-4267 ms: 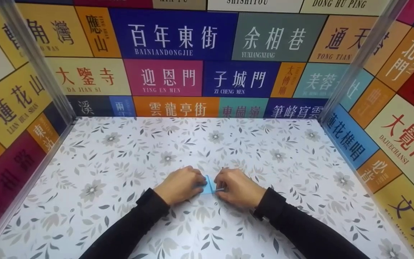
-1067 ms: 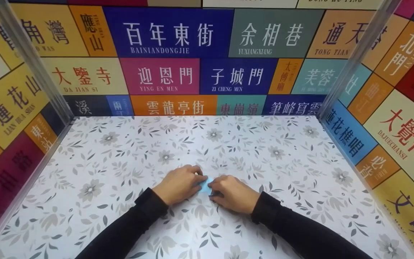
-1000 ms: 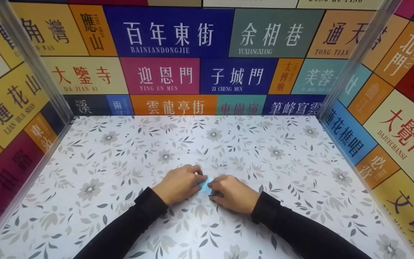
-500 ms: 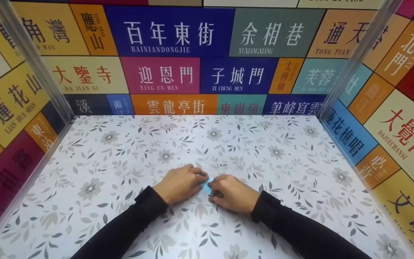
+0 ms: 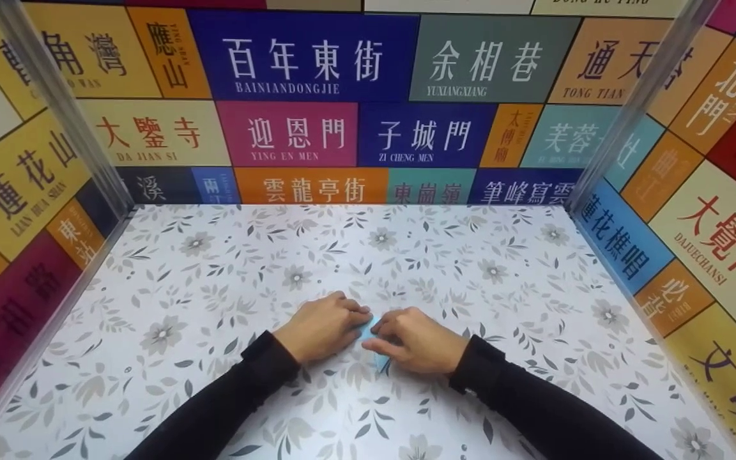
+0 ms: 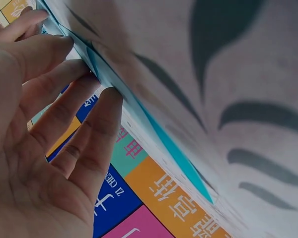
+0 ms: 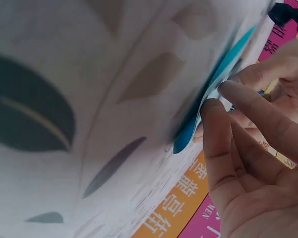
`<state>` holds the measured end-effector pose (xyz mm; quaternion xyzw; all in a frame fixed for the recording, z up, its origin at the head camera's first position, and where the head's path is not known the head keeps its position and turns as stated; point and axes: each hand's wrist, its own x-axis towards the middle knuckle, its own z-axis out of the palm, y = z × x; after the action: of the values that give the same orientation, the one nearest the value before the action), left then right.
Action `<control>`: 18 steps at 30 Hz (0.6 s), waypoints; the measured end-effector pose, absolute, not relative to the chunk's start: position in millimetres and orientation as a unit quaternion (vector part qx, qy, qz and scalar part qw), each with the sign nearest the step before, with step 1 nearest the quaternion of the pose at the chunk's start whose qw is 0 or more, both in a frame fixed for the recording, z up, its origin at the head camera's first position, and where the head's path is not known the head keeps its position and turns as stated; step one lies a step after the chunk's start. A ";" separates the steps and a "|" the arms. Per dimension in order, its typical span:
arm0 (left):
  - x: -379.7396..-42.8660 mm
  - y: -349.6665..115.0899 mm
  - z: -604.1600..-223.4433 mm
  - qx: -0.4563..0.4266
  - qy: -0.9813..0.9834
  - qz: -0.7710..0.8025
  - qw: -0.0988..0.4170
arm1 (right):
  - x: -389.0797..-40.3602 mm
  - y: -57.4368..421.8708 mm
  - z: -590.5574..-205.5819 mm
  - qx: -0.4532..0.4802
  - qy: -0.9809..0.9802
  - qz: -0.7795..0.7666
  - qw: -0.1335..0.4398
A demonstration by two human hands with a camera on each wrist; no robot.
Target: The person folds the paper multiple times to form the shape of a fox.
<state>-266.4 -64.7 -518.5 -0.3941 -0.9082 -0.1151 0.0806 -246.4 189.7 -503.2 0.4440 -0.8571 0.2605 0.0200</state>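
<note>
A small sheet of light blue paper [image 5: 381, 361] lies low on the table between the two hands. In the right wrist view the paper [image 7: 187, 134] shows a bent, folded-looking edge, teal on one face and paler on the other. My left hand [image 5: 326, 326] rests on its left part with fairly straight, spread fingers [image 6: 107, 116]. From the other side my right hand [image 5: 422, 338] touches it, thumb stretched to the left and fingertips [image 7: 212, 110] right at the fold. A corner of the paper sticks out below the right thumb. Most of the sheet is hidden under the hands.
The table [image 5: 266, 255] has a white cover printed with grey flowers and leaves. Walls of coloured sign panels [image 5: 304, 57] enclose it at the back and both sides, with clear strips [image 5: 55, 102] at the corners. Black sleeves [image 5: 214, 396] cover both arms.
The flap that stood up between the hands has gone down. My right thumb has spread leftwards over the paper, and a corner now shows below it. My left hand has barely moved.
</note>
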 end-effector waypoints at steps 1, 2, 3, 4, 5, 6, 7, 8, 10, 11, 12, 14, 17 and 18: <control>-266.3 -64.8 -518.0 -0.395 -0.908 -0.115 0.080 | -247.9 190.1 -502.4 0.441 -0.858 0.264 0.018; -266.2 -65.2 -517.7 -0.396 -0.908 -0.114 0.081 | -249.6 190.7 -501.4 0.437 -0.859 0.267 0.017; -266.0 -65.6 -517.5 -0.397 -0.907 -0.114 0.081 | -251.3 191.3 -500.3 0.431 -0.861 0.270 0.017; -265.8 -65.7 -517.6 -0.399 -0.906 -0.114 0.081 | -253.1 192.3 -498.9 0.424 -0.864 0.272 0.018; -265.7 -65.9 -517.5 -0.400 -0.906 -0.113 0.082 | -255.4 193.4 -497.7 0.418 -0.866 0.275 0.020; -265.8 -66.0 -517.4 -0.401 -0.906 -0.112 0.079 | -257.7 194.7 -496.1 0.411 -0.869 0.276 0.023; -265.6 -66.1 -517.4 -0.401 -0.906 -0.113 0.078 | -259.8 195.7 -494.1 0.402 -0.873 0.275 0.025; -265.5 -66.3 -517.4 -0.402 -0.906 -0.114 0.076 | -262.2 196.9 -491.9 0.393 -0.877 0.276 0.024; -265.4 -66.6 -517.7 -0.405 -0.904 -0.114 0.076 | -267.3 199.1 -487.5 0.374 -0.885 0.275 0.023; -265.4 -66.6 -517.8 -0.405 -0.904 -0.114 0.073 | -270.2 200.1 -485.8 0.365 -0.889 0.275 0.019; -265.5 -66.6 -517.7 -0.404 -0.905 -0.114 0.071 | -272.9 200.9 -483.6 0.354 -0.894 0.275 0.013; -265.5 -66.4 -517.6 -0.404 -0.905 -0.114 0.070 | -279.1 202.1 -481.0 0.335 -0.900 0.278 0.001; -266.0 -65.5 -517.3 -0.402 -0.906 -0.114 0.069 | -287.9 202.3 -479.1 0.313 -0.908 0.277 -0.020; -266.0 -65.5 -517.3 -0.402 -0.906 -0.115 0.071 | -290.4 201.9 -478.8 0.308 -0.911 0.274 -0.028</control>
<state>-266.0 -65.5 -517.3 -0.4018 -0.9057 -0.1153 0.0706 -290.4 201.9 -478.8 0.3079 -0.9107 0.2738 -0.0275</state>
